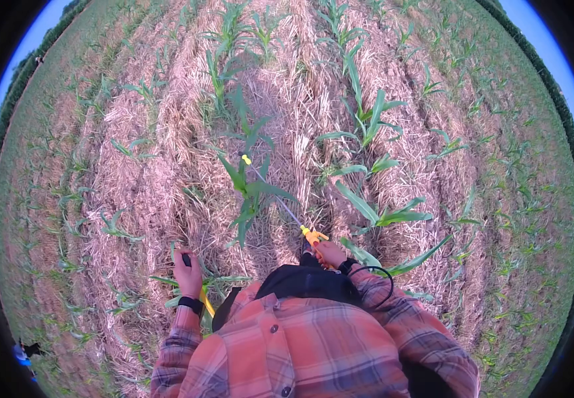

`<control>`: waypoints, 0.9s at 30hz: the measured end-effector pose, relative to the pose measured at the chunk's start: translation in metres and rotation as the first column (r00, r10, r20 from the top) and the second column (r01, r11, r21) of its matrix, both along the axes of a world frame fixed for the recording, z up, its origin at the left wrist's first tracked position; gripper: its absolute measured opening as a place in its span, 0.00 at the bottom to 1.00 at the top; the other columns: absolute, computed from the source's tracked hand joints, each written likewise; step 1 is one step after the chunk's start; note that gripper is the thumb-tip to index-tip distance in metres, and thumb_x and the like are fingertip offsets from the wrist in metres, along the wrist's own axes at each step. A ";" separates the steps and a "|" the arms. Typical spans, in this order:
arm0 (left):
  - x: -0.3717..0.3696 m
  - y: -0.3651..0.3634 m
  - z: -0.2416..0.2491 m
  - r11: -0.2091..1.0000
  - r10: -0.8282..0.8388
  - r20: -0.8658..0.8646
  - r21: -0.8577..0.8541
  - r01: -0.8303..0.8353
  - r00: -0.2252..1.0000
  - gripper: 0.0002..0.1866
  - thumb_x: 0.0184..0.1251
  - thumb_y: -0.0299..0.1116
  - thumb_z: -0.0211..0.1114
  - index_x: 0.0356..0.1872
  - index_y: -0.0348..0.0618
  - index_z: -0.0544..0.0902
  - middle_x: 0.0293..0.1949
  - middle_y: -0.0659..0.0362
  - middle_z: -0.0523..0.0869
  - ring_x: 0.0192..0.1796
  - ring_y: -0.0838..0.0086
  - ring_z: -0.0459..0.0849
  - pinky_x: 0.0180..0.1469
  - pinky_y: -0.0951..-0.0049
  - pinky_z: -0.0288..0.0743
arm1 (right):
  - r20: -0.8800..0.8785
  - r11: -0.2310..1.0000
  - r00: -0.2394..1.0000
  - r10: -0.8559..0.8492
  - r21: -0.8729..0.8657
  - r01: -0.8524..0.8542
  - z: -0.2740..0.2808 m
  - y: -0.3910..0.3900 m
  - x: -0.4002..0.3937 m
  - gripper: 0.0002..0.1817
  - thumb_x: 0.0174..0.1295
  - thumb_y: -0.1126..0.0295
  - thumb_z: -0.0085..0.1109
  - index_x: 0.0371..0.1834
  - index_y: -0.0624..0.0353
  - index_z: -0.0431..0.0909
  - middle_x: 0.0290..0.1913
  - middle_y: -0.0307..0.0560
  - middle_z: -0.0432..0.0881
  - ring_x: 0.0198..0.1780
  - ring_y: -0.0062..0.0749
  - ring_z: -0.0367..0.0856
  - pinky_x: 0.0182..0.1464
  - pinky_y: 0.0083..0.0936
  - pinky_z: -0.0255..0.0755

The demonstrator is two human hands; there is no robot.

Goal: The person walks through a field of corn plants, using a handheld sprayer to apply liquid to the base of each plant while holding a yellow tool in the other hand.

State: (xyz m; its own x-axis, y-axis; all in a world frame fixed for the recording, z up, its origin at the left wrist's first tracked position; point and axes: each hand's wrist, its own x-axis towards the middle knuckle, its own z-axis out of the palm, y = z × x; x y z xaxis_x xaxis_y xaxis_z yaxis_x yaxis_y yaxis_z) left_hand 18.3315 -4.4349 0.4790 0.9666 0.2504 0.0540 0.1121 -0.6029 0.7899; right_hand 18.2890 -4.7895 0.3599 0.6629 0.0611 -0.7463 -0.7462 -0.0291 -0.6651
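My right hand (330,254) is closed around the yellow grip of a sprayer wand (287,211), close in front of my body. The wand's thin rod slants forward and left to a yellow nozzle (246,160), which is over or beside a green corn plant (250,190). A black hose (390,286) loops beside my right wrist. At my left side, my left hand (190,273) is wrapped around a black handle (186,259). Just behind that hand, a yellow curved bar (206,302) shows beside my hip; its join to the handle is hidden.
Rows of young corn plants (371,123) run forward on both sides, with dry straw (300,109) between them. One corn plant (393,215) stands just ahead of my right hand. Far off at the lower left edge, a small figure in blue (22,355) is visible.
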 end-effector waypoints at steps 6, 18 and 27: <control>0.061 -0.068 0.004 0.989 -0.080 0.023 0.129 0.077 0.996 0.05 0.52 0.27 0.53 0.30 0.41 0.68 0.19 0.56 0.71 0.21 0.73 0.70 0.26 0.74 0.65 | -0.032 0.985 0.985 -0.172 0.020 0.173 -0.021 -0.077 0.018 0.16 0.57 0.55 0.42 0.26 0.59 0.68 0.15 0.36 0.66 0.11 0.18 0.61 0.11 0.15 0.54; 0.116 -0.125 0.003 0.992 -0.070 0.025 0.109 0.066 0.997 0.06 0.51 0.26 0.53 0.31 0.41 0.68 0.20 0.56 0.73 0.22 0.72 0.72 0.26 0.74 0.66 | -0.022 0.791 0.791 -0.612 -0.032 0.611 -0.054 -0.204 0.058 0.15 0.55 0.59 0.39 0.21 0.59 0.67 0.13 0.39 0.66 0.08 0.23 0.62 0.09 0.20 0.56; 0.182 -0.129 -0.027 0.990 -0.095 -0.021 0.099 0.097 0.995 0.06 0.50 0.27 0.53 0.31 0.41 0.68 0.18 0.56 0.70 0.21 0.71 0.70 0.25 0.73 0.64 | -0.005 0.788 0.789 -0.614 -0.062 0.613 -0.049 -0.216 0.115 0.16 0.56 0.55 0.41 0.25 0.58 0.66 0.14 0.35 0.63 0.09 0.19 0.58 0.09 0.18 0.53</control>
